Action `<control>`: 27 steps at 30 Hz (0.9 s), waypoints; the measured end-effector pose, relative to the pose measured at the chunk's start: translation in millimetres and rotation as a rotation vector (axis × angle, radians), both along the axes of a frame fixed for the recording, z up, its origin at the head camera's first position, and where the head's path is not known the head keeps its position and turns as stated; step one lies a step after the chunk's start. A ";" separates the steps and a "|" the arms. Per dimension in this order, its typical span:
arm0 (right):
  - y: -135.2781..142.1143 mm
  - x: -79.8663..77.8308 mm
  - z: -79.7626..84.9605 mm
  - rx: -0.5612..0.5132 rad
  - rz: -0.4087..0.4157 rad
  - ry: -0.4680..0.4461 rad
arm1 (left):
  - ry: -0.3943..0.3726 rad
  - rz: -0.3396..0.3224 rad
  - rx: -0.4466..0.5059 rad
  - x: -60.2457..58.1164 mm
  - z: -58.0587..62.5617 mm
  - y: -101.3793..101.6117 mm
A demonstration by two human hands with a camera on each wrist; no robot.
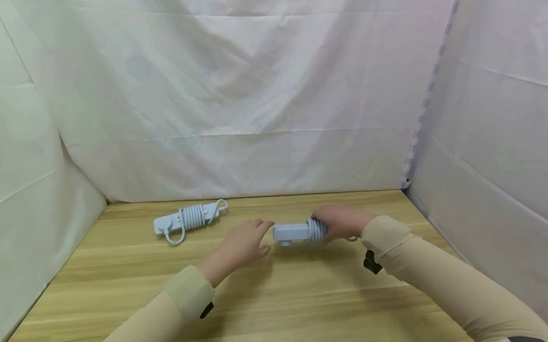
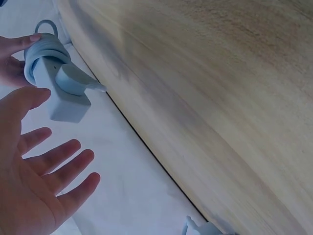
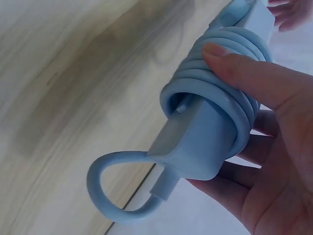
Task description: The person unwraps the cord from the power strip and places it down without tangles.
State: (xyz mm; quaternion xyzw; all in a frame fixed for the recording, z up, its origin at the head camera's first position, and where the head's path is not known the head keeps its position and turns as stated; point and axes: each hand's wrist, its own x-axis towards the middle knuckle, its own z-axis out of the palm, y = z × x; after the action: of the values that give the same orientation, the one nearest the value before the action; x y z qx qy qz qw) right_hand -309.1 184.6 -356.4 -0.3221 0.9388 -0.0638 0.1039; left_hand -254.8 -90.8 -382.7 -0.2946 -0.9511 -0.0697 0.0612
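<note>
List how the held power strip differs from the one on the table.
The held strip is raised in the right hand; the other strip lies on the table. In the head view, the held strip runs nearly level, the other strip slants up rightward. The held strip's plug juts from its lower edge; the other strip's plug sits on its upper face. Both are pale blue, wound with cord.

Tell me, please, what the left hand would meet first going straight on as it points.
Probably the free end of the power strip held in the right hand, just beyond the left hand, though depth is unclear.
</note>
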 end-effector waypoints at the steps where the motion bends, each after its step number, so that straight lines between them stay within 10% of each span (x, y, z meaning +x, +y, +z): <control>1: -1.7 2.0 1.3 -0.001 0.007 0.002 | 0.002 -0.005 0.009 0.9 -0.2 -0.8; 27: -28.6 32.2 26.0 -0.055 0.109 -0.008 | -0.029 -0.103 0.279 19.4 -3.9 -17.3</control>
State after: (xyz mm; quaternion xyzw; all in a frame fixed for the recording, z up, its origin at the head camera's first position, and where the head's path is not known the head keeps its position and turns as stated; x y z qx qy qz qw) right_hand -276.9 156.0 -330.5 -0.3752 0.9173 -0.0854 0.1021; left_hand -235.4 -108.2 -386.6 -0.3305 -0.9167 -0.2083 0.0840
